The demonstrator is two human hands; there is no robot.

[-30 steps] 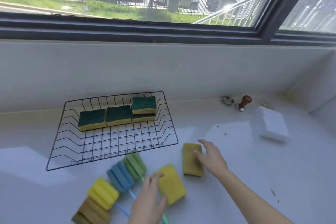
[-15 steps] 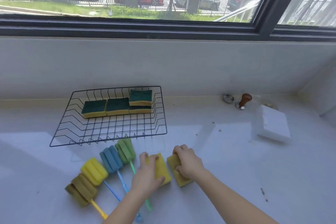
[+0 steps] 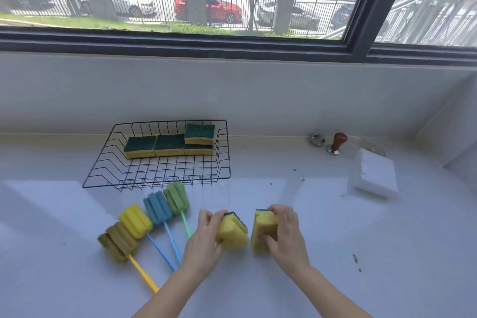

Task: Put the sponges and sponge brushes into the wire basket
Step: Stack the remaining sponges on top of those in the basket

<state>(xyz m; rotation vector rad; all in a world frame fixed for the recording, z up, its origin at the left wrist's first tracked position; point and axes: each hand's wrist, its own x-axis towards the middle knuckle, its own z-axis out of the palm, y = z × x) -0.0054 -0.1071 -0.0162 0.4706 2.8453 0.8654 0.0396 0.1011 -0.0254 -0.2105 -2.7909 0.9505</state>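
Lifted off the counter now, both yellow sponges, where half a second back they lay flat under the palms. Left hand (image 3: 204,242) clamped on the left yellow sponge (image 3: 232,231), fingers curled over its top edge, thumb below, dark scouring face tipped away toward the window. Right hand (image 3: 285,235) gripping the right yellow sponge (image 3: 262,230) the same way, fingers wrapped over the far end, sponge stood up on edge. Held side by side, close but apart, just in front of the wire basket (image 3: 222,175) and not yet inside it. Already in the basket, along its far side: four green-topped sponges (image 3: 140,146), three in a row, the fourth stacked on the right-hand one. Waiting on the white counter (image 3: 335,253), left of the hands, four sponge brushes in a slanted row: olive brush (image 3: 118,242), yellow brush (image 3: 135,219), blue brush (image 3: 157,208), green brush (image 3: 176,197), handles pointing back toward the person, the green handle running under the left hand. Off to the right, well apart, a white block (image 3: 374,177), a wooden-handled tamper (image 3: 336,143) and a small metal cup (image 3: 317,139).
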